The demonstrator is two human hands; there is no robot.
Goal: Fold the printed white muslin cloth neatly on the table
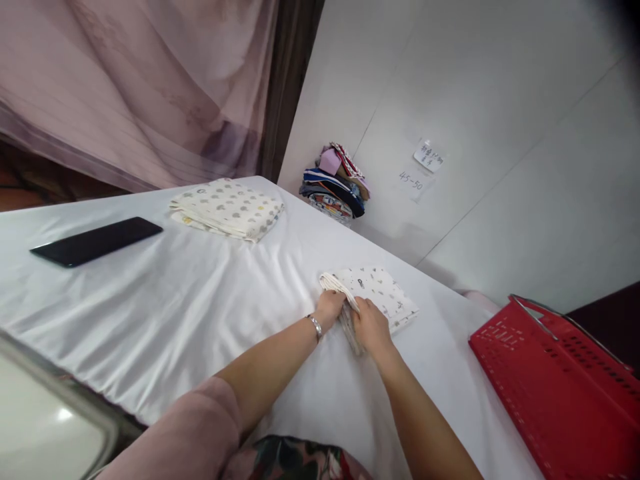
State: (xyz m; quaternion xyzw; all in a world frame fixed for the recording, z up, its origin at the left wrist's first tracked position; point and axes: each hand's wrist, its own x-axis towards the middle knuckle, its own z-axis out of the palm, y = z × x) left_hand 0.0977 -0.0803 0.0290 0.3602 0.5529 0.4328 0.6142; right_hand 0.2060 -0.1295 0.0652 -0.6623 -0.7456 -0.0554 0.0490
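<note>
A white cloth with small grey prints (384, 290) lies folded on the white-covered table (240, 313), its near left part lifted and doubled over. My left hand (330, 307), with a silver bracelet at the wrist, grips the folded layers at their left side; its fingertips are partly hidden by the cloth. Close beside it, my right hand (371, 325) is closed on the near edge of the same cloth, fingers curled over the layers. Farther back on the left rests another folded cloth (227, 208), cream with a grey pattern, apart from both hands.
At the left lies a black phone or tablet (100, 241). A red plastic basket (555, 387) with a metal handle stands at the right. Folded clothes (335, 181) are stacked by the grey wall, which bears paper notes (423, 167). A pink curtain (150, 87) hangs behind.
</note>
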